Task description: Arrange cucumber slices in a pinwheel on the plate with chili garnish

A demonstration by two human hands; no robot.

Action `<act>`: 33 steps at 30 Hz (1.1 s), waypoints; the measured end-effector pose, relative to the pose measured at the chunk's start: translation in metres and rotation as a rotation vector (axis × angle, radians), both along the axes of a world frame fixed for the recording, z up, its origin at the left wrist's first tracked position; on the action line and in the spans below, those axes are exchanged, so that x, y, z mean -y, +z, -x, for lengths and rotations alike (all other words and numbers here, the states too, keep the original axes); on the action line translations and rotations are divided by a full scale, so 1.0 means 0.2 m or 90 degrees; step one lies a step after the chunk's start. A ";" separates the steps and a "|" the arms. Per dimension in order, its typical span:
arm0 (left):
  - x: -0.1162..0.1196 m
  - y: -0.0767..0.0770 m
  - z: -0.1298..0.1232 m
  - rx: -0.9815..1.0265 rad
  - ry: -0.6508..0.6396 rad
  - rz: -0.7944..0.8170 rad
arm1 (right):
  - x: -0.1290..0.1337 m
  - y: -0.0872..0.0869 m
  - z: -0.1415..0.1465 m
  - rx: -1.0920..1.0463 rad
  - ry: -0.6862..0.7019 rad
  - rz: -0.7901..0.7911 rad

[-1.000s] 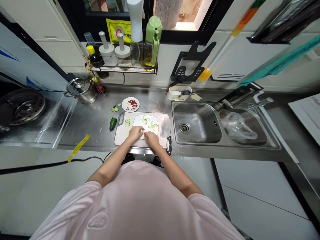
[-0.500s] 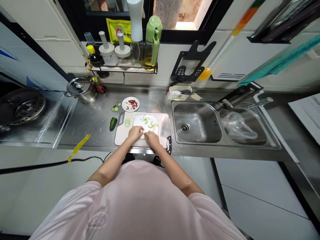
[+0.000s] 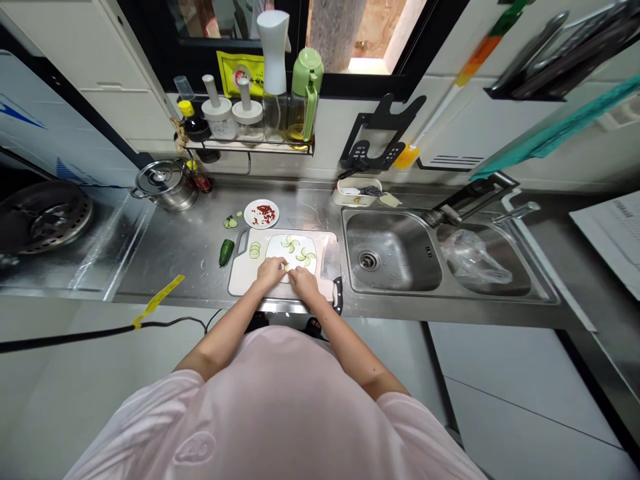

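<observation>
A white square plate (image 3: 275, 247) lies on the pale cutting board (image 3: 244, 279), with thin cucumber slices (image 3: 305, 256) fanned into pinwheels on its far part. Over the plate's near edge, my left hand (image 3: 271, 272) has its fingers closed in a pinch on a small cucumber slice (image 3: 287, 267). My right hand (image 3: 303, 283) meets it from the other side, fingertips pinched at the same slice and partly hiding it. Several overlapping cucumber slices (image 3: 255, 250) rest on the board's left part. A kitchen knife (image 3: 330, 260) with a black handle lies along the board's right side.
Left of the board is a cucumber piece (image 3: 227, 253). Behind stands a small plate (image 3: 254, 222) with chopped red bits. A double sink (image 3: 395, 248) is on the right, a lidded pot (image 3: 167, 188) at back left. Bottles line a wall shelf (image 3: 250, 148).
The camera view has tilted slightly, so the counter sits a little lower in the picture. Both hands stay together over the plate's near edge, with only slight finger movement.
</observation>
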State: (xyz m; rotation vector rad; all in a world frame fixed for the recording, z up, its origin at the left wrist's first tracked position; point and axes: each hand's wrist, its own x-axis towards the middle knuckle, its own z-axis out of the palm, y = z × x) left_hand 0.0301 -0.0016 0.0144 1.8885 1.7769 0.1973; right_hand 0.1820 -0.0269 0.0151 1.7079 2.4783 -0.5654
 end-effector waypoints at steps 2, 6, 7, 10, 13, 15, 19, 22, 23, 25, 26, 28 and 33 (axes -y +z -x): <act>0.00 0.01 0.00 -0.001 0.007 0.008 | 0.00 0.00 0.00 0.003 -0.002 0.002; 0.01 0.01 -0.01 -0.002 0.015 0.018 | 0.00 0.01 0.00 0.004 0.000 0.012; 0.01 0.02 -0.01 -0.001 0.014 0.016 | 0.00 0.01 0.00 0.004 0.001 0.012; 0.01 0.02 -0.01 0.000 0.015 0.012 | 0.00 0.02 0.01 0.002 0.007 0.014; 0.01 0.01 -0.01 0.000 0.020 0.017 | 0.00 0.02 0.01 0.002 0.009 0.015; 0.00 0.01 -0.01 0.000 0.022 0.020 | 0.00 0.02 0.01 0.005 0.009 0.012; 0.00 0.00 -0.02 -0.003 0.024 0.020 | 0.00 0.02 0.02 0.009 0.003 0.008; 0.00 0.01 -0.02 -0.008 0.028 0.019 | 0.00 0.03 0.02 0.012 0.004 0.011; 0.01 0.01 -0.02 -0.009 0.029 0.020 | 0.00 0.03 0.03 0.013 0.005 0.009; 0.01 0.02 -0.02 -0.012 0.027 0.024 | 0.01 0.02 0.03 0.014 0.003 0.001; 0.01 0.03 -0.02 -0.014 0.026 0.026 | 0.01 0.02 0.03 0.014 0.001 -0.002; 0.02 0.04 -0.03 -0.019 0.025 0.025 | 0.01 0.03 0.03 0.014 0.000 -0.003; 0.05 0.04 -0.04 -0.019 0.026 0.003 | -0.01 0.05 0.05 0.005 -0.004 0.006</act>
